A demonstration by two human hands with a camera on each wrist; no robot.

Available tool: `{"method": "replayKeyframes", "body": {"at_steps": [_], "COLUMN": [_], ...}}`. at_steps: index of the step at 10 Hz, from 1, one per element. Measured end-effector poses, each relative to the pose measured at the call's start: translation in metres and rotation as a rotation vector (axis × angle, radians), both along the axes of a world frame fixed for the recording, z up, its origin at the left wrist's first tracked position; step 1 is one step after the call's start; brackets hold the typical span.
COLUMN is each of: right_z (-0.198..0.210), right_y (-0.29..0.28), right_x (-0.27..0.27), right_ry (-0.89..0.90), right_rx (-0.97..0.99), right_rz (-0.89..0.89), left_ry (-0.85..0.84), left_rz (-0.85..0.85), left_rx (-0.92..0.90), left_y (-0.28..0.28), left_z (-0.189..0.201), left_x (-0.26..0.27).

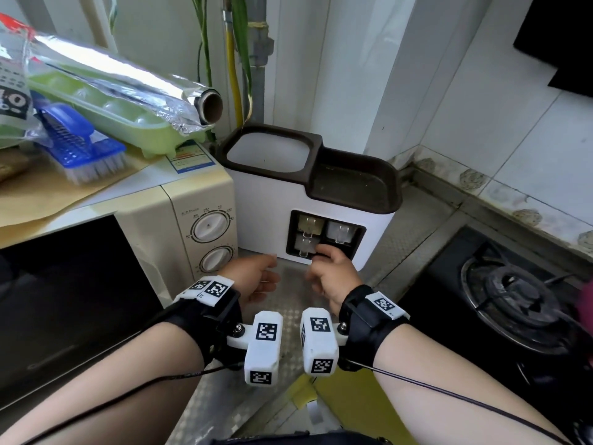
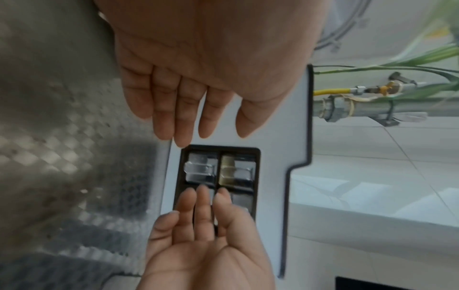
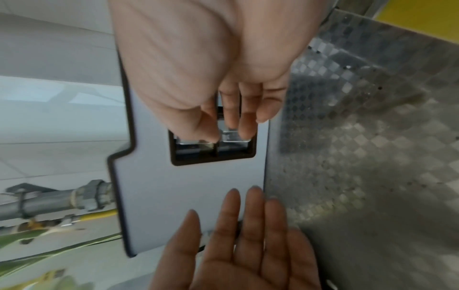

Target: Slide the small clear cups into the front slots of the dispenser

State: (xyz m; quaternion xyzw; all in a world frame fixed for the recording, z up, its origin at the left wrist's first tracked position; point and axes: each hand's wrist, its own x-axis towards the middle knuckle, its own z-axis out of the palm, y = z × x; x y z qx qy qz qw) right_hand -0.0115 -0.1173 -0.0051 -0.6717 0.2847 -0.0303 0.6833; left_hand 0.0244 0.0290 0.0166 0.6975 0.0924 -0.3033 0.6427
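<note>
Head view: right hand nearer, fingers pinching small clear cup at the dispenser's lower right slot, straight ahead. Left hand relaxed, empty, alongside.

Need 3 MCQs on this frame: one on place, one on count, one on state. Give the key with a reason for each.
1. Where does the white box dispenser with the dark brown top stand?
A. between the cream microwave oven and the black gas hob
B. on top of the oven
C. on the hob

2. How many slots does its dark-framed front recess have?
A. two
B. four
C. six

3. The left hand is:
A. closing its grip on a cup
B. open, holding nothing
C. turning a dial

Key:
1. A: the head view shows it flanked by both.
2. B: there are two rows of two.
3. B: the left wrist view shows straight fingers and a bare palm.
</note>
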Motion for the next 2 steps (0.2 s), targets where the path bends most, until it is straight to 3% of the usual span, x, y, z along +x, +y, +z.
{"method": "replayKeyframes", "body": {"at_steps": [2], "right_z": [0.052], "right_y": [-0.017], "right_x": [-0.019], "right_ry": [-0.175], "right_rx": [-0.046], "right_rz": [0.020], "left_ry": [-0.095], "left_rz": [0.014], "left_rx": [-0.083], "left_y": [-0.027], "left_z": [0.045], "left_x": [0.003]}}
